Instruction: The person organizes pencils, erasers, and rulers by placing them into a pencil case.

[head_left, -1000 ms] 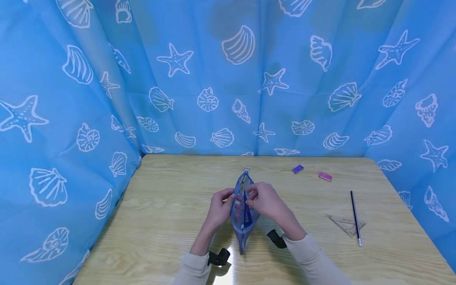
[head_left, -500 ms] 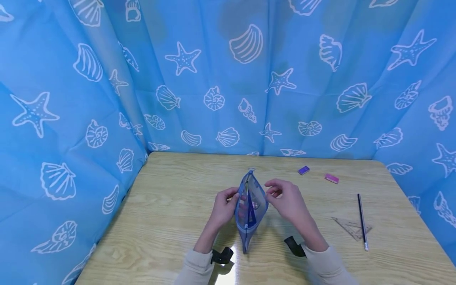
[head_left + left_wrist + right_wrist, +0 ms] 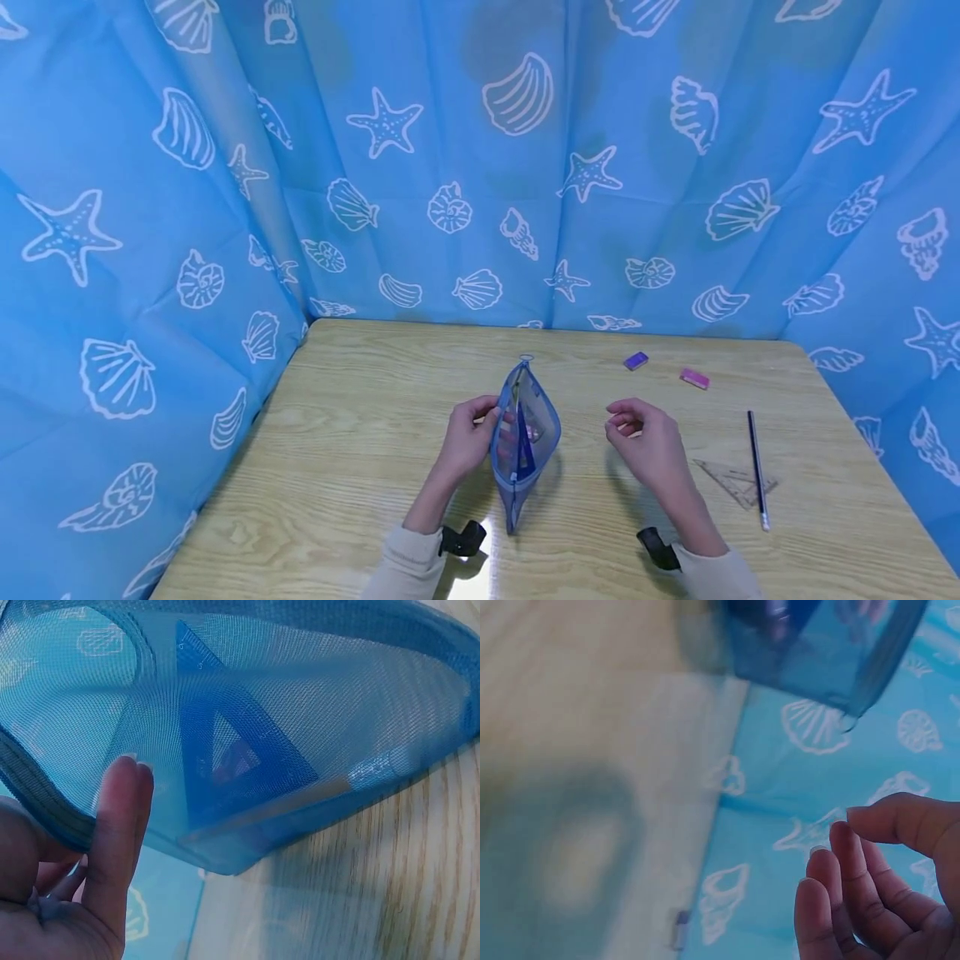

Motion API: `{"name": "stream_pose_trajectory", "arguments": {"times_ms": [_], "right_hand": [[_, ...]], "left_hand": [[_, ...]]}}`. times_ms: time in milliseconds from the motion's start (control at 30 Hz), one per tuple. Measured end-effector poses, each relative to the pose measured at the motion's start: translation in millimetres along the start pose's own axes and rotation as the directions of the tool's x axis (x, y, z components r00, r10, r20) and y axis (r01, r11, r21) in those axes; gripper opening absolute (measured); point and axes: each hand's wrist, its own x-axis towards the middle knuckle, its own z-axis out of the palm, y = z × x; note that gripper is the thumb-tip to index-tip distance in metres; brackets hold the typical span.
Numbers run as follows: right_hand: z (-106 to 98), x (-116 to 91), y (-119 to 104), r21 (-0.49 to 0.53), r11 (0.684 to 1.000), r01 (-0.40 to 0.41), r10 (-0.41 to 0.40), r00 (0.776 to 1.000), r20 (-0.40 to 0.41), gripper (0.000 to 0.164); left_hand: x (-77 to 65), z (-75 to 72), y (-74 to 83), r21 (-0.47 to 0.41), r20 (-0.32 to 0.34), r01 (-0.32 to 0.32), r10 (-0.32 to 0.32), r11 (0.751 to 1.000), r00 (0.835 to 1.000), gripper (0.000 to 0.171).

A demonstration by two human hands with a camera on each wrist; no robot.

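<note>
the mesh pouch [image 3: 547,433] is near the middle of the desk [image 3: 360,400], its mouth gaping; whether its base rests on the wood i cannot tell. the left hand [image 3: 467,433] pinches one side of its rim between thumb and fingers. the right hand [image 3: 651,442] hangs well apart from it, fingers loosely curled, thumb tip close to the index, nothing visibly held.

only one hand steadies the pouch, so if that pinch slackens, the soft walls could fold, the mouth could close, or the whole thing could tip and spill. the clear triangle [image 3: 723,479] lies under the pencil [image 3: 757,467], so lifting it first would probably set the pencil rolling.

the head view alone shows those two and the pink block [image 3: 694,379]. the left wrist view shows, through the mesh, what the head view hardly does: a blue triangle [image 3: 199,750] nearly face-on, with a silver-ended stick [image 3: 277,807] along its lower edge.
</note>
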Motion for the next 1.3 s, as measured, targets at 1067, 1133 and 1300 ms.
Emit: {"name": "stream_pose_trajectory", "arguments": {"times_ms": [1067,1133,1300], "right_hand": [[-59.4,-16.1,86.6,-0.104,0.993,-0.056,0.055,0.998,-0.018,0.029],[-62.6,-16.7,90.5,-0.101,0.993,-0.056,0.054,0.998,-0.017,0.03],[-72.3,-19.5,99.7,-0.109,0.993,-0.052,0.048,0.998,-0.037,0.03]], "left_hand": [[0.2,-3.9,-2.0,0.003,-0.008,-0.011,0.011,1.0,1.0,0.025],[-0.1,-4.2,-2.0,0.008,-0.011,-0.008,0.008,1.0,1.0,0.025],[-0.6,-4.0,-2.9,0.012,-0.014,0.0,0.0,1.0,1.0,0.024]]}}
